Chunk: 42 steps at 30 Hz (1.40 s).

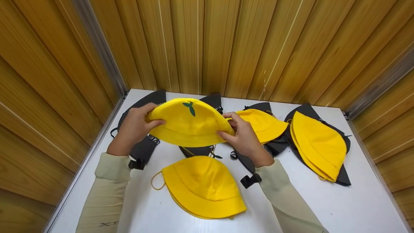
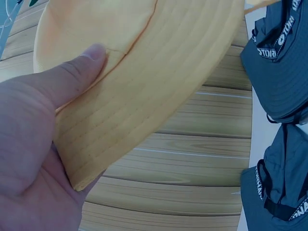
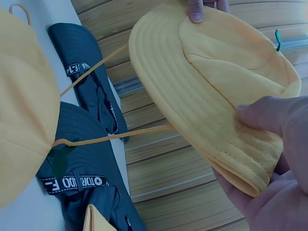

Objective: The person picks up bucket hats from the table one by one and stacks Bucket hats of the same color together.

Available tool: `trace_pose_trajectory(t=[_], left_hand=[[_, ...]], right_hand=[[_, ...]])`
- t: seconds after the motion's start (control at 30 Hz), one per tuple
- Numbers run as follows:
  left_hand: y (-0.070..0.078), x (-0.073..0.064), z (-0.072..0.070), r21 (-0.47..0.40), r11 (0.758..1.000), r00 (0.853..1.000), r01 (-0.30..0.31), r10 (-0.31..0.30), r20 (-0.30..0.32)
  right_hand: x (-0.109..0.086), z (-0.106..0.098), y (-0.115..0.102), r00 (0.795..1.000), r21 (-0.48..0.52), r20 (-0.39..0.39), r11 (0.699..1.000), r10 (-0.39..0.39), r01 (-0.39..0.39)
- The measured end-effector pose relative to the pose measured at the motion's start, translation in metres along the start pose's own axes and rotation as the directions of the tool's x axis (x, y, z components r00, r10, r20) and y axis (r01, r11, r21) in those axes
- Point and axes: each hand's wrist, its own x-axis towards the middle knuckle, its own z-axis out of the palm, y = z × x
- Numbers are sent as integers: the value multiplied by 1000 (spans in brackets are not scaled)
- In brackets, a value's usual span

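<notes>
A bright yellow bucket hat (image 1: 190,129) is held up above the worktop (image 1: 145,200), its crown uppermost and its brim hanging along the lower edge. The cloth is smooth and softly dented, with a curved seam where crown meets brim and close rows of stitching round the brim. A small green two-leaf sprout (image 1: 190,108) sits near the top of the crown, and thin yellow cords (image 3: 144,131) run from the brim.

The worktop is white, walled in by wood-look panels (image 1: 213,48) with a grey metal strip (image 1: 98,42) in the corner. Dark hats with white lettering on their bands lie in a row along the back. One yellow hat (image 1: 318,145) rests on the rightmost dark hat (image 1: 343,178), another (image 1: 258,123) lies to its left over dark cloth, and a third (image 1: 207,187) lies nearest the person, a cord loop (image 1: 157,181) at its left side.

The left hand (image 1: 134,126) pinches the lifted hat's left end, thumb across the seam on the near face; the right hand (image 1: 244,136) grips the opposite end likewise, fingers closed behind the folded brim
</notes>
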Motion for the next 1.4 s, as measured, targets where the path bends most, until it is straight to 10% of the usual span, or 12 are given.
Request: trace_pose_trajectory(t=[1.07,1.4], left_hand=[[-13,-49,64,-172,984,983,48,-16,183],[-17,-57,98,-151,988,965,35,5,261]], right_hand=[[-102,25,43,982,109,-95,982,163,-153],[-131,35,58,936,158,-50,929,347,-336]])
